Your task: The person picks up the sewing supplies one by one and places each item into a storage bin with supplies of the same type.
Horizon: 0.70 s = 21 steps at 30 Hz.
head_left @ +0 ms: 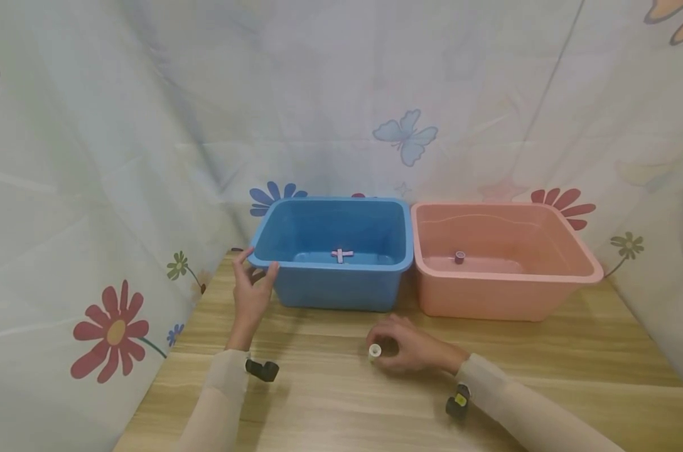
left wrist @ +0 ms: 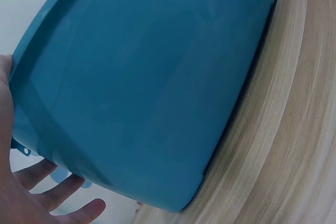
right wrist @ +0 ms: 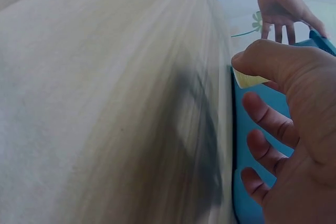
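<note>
My left hand [head_left: 252, 301] grips the front left corner of a blue plastic tub [head_left: 336, 285], thumb on the front side and fingers at the left side. In the left wrist view its fingers [left wrist: 60, 192] lie along the tub's wall. My right hand [head_left: 412, 345] pinches a small pale cylinder [head_left: 375, 351] with a hollow white end between thumb and fingers, over the table in front of the tubs. In the right wrist view the cylinder [right wrist: 248, 80] looks pale yellow, mostly hidden by the thumb, and the other fingers are loosely bent. Small pale pink pieces [head_left: 341, 255] lie crossed inside the blue tub.
Right beside the blue tub stands a pink tub [head_left: 488, 298] with a small purplish cylinder [head_left: 459, 257] inside. Both rest on a wood-grain table [head_left: 319, 389] near its back edge. A curtain [head_left: 319, 94] printed with flowers and butterflies hangs behind and at the sides.
</note>
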Motion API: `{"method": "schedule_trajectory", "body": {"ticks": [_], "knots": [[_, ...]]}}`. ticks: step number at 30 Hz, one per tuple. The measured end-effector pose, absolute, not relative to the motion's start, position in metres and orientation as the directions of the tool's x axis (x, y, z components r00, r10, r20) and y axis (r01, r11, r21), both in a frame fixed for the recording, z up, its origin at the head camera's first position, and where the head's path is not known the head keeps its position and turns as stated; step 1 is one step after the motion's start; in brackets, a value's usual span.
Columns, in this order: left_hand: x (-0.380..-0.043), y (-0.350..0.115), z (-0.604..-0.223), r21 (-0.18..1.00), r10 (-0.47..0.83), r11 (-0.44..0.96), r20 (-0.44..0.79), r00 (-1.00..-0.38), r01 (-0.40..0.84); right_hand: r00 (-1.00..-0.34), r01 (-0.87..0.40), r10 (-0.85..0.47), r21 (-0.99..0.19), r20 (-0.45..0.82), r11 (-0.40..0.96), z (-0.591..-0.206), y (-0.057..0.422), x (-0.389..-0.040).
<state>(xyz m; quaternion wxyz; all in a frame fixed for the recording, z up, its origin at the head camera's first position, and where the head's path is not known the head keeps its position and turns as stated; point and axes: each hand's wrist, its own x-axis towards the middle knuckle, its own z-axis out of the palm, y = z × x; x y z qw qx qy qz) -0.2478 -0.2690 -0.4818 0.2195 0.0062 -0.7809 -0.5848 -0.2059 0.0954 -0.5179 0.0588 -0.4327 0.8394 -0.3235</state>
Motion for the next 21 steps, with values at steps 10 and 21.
{"method": "schedule_trajectory", "body": {"ticks": [10, 21], "knots": [[-0.248, -0.269, -0.482, 0.918, -0.271, 0.316, 0.328, -0.905, 0.239, -0.623, -0.704, -0.749, -0.578, 0.224, 0.413, -0.510, 0.100, -0.205], [-0.247, -0.268, -0.482, 0.914, -0.271, 0.323, 0.338, -0.901, 0.245, -0.627, -0.706, -0.743, -0.572, 0.233, 0.417, -0.490, 0.104, -0.201]]}}
